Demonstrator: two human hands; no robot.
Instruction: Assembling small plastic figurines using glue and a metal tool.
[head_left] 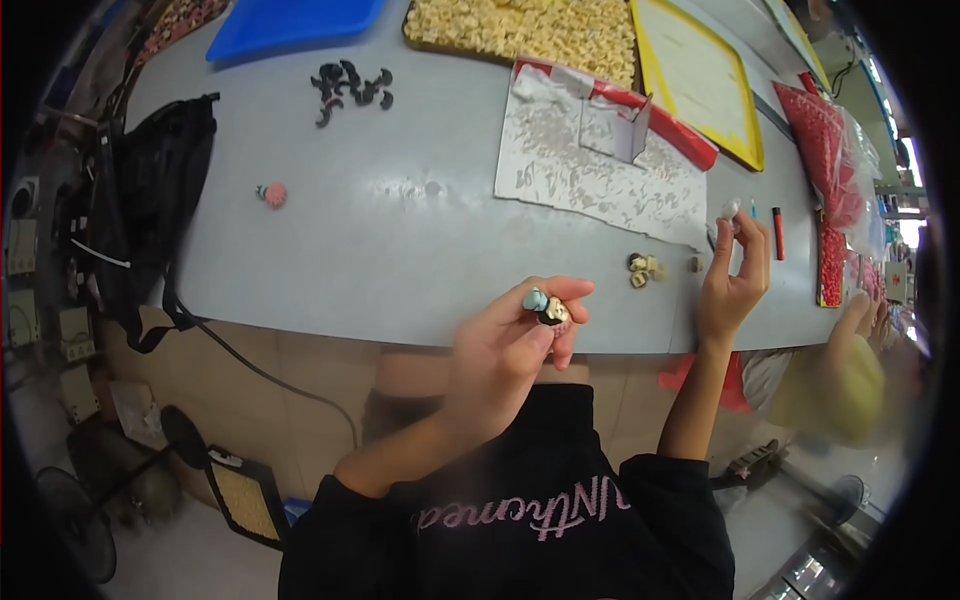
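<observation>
In the middle of the frame, the left hand (500,355) pinches a small glossy figure in pale teal, black and cream (548,307) between thumb and curled fingers; right of centre, the right hand (733,288) nips a small, whitish, translucent lump (731,208) at its fingertips, its exact nature too small to tell. The likeliest mishap is the figure slipping or twisting, since it is tiny, smooth-looking and held above the bench's edge; a squeeze too hard could also shift its parts. A sleeve or wrist might sweep the loose cluster of cream-and-black blocky pieces (643,268) off the smooth grey bench (330,260), as they sit near its front edge. Farther off lie black, glossy crescents (350,85), 1 ridged, round pink piece (273,194) and a white, grey-blotched sheet (550,165).
</observation>
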